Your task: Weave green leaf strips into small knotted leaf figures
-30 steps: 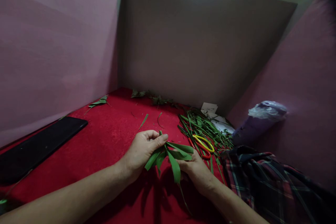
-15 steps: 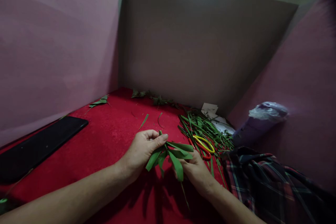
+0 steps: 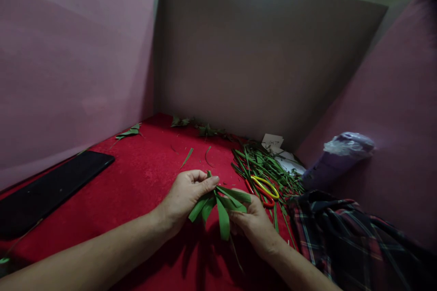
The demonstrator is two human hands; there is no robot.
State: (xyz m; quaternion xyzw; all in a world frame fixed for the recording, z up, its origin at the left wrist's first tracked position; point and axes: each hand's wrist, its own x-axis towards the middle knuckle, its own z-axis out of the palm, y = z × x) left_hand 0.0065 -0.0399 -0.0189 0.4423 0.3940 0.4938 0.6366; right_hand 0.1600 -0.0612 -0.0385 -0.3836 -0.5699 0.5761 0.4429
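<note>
Between thumb and fingers, my left hand (image 3: 186, 195) pinches the gathered base of a bunch of green leaf strips (image 3: 223, 218). The strips fan out downward and to the right over the red cloth (image 3: 136, 195). My right hand (image 3: 254, 220) is closed around some of the strips on the right side of the bunch; part of its fingers is hidden behind the leaves. Just beyond my right hand lie scissors with red and yellow handles (image 3: 268, 186), partly on a heap of cut green leaves (image 3: 262, 161).
A long black object (image 3: 54, 191) lies at the left. Leaf scraps (image 3: 129, 132) are scattered near the walls. At the right are white papers (image 3: 287, 161), a purple roll in clear plastic (image 3: 334, 159) and a dark plaid cloth (image 3: 348, 232). Pink walls rise on both sides.
My right hand has shifted slightly and closed on the strips at the right. One middle strip now hangs lower and further left. My left hand keeps its pinch.
</note>
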